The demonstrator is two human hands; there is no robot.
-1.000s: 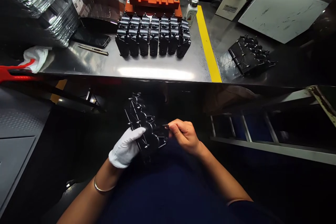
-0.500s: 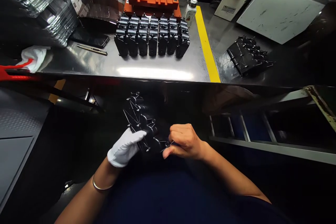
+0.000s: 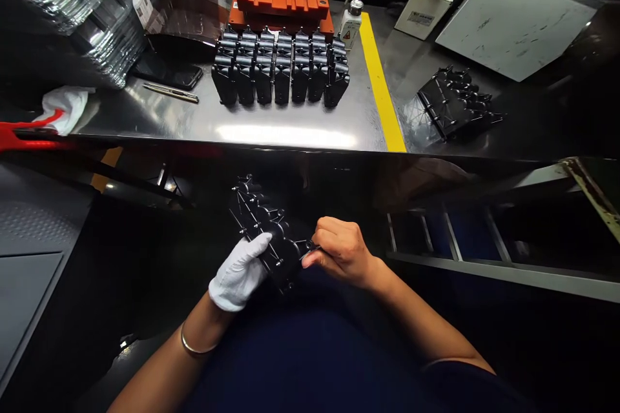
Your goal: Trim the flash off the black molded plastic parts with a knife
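In front of my body, my left hand (image 3: 241,273), in a white glove, grips a black molded plastic part (image 3: 271,235) by its lower left side, thumb across its face. The part is tilted and has rounded lobes, thin ribs and small pegs. At its right tip is my bare right hand (image 3: 339,251), fingers curled and thumb pressed in. A thin dark sliver shows by that thumb, too small to name. On the bench, a row of similar black parts (image 3: 282,77) stands side by side, and another black part (image 3: 458,103) lies to the right.
An orange fixture (image 3: 283,3) stands behind the row, with a white dispenser bottle (image 3: 351,22) beside it. Yellow tape (image 3: 382,84) crosses the metal bench. At left are stacked clear trays (image 3: 106,45), a phone (image 3: 167,71), a pen (image 3: 170,92) and a white cloth (image 3: 65,106).
The held part has turned and shifted slightly right with my left hand, showing more of its lower end. My right hand has risen a little, staying at the part's right tip.
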